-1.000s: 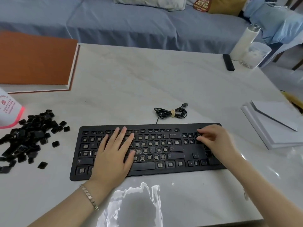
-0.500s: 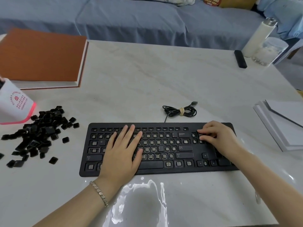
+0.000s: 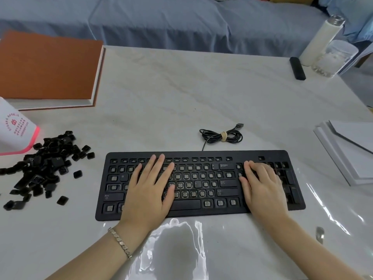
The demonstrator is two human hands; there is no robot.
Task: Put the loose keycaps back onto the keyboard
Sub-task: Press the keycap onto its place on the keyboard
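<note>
Whereas the right hand (image 3: 260,184) was curled earlier, its fingers (image 3: 251,172) now lie flat, empty, on the keyboard (image 3: 201,154) like the left hand (image 3: 149,190) — cap probably seated; loose keycaps (image 3: 40,164) heaped on bench (image 3: 181,98), leftward.

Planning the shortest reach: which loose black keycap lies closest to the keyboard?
The black square keycap at the pile's right tip, beside the black keyboard's far left corner; the others lie farther off.
</note>
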